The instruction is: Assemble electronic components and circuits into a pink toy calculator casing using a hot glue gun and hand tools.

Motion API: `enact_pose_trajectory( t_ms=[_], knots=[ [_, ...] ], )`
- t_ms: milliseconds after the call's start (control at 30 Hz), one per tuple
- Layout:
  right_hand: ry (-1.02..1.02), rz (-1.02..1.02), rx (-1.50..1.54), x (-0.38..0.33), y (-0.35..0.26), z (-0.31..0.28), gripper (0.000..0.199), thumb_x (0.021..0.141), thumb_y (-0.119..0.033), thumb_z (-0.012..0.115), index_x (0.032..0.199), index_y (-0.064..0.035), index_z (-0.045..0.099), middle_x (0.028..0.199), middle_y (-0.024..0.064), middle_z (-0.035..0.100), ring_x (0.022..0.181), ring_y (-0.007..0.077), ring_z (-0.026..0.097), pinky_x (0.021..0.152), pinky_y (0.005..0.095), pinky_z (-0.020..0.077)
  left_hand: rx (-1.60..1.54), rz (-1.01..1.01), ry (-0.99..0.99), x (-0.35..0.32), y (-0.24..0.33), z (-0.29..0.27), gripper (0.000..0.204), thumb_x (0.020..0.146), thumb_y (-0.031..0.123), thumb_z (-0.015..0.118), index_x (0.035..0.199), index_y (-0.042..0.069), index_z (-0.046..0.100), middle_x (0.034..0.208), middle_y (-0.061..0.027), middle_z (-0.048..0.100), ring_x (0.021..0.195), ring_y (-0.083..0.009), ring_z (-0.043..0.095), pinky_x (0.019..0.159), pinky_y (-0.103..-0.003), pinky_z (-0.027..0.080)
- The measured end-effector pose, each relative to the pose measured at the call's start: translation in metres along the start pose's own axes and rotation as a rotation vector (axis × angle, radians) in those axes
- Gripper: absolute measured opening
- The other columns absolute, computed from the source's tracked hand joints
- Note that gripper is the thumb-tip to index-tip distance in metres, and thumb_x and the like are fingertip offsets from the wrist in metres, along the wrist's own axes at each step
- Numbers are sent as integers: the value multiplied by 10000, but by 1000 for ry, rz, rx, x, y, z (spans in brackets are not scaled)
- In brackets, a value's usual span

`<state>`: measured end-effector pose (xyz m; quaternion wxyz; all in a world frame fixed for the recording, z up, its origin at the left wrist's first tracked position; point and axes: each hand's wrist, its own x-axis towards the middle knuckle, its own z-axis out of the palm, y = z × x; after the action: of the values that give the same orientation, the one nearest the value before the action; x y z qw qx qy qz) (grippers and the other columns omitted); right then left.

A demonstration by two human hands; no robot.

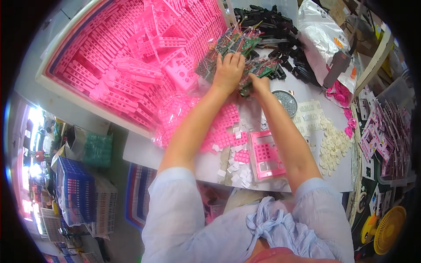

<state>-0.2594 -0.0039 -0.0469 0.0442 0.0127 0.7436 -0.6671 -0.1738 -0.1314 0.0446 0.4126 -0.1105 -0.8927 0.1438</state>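
Note:
Both my arms reach forward to a pile of green circuit boards (240,41) with red and other thin wires at the back of the table. My left hand (229,72) is closed over boards at the pile's near left side, its fingers curled on top. To its right, my right hand (259,84) grips the near edge of the boards; its fingertips are partly hidden. Between my forearms and me lies a pink plastic casing (268,168) with a pink button pad in it. Pink button pads (223,127) spill from a clear bag (173,111) beside my left forearm.
A large crate (48,83) of pink plastic casings (127,74) fills the left. Black parts (302,61) lie behind. A round tin of grey bits (286,103), cream-coloured small parts (334,147) and a silver bag (322,39) are on the right. White paper squares (241,175) lie near the front edge.

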Motion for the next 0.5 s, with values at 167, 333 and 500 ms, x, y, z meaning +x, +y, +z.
enact_pose_trajectory(
  t_ms=[167,333,500],
  knots=[
    [54,-366,-80,9,11,-23,652,868,-427,719,1267,67,571,1187,229,647,1012,384,647,882,508,532,-43,59,6,-12,5,5,412,897,188,558,1286,53,574,1319,-81,571,1240,-252,524,1074,-608,387],
    [-538,264,741,-35,-62,-26,482,961,-402,640,1240,-11,602,1062,95,674,934,233,661,808,404,568,-109,118,-65,-17,15,-3,474,860,171,621,1319,72,564,1378,-81,550,1287,-262,502,1111,-640,322],
    [-434,299,782,-4,-41,-30,285,999,-213,588,1191,-4,612,1080,104,685,941,237,684,828,432,597,-537,12,-329,7,1,-35,727,729,247,789,1377,62,515,1365,-150,576,1337,-330,497,1140,-551,346]
  ],
)
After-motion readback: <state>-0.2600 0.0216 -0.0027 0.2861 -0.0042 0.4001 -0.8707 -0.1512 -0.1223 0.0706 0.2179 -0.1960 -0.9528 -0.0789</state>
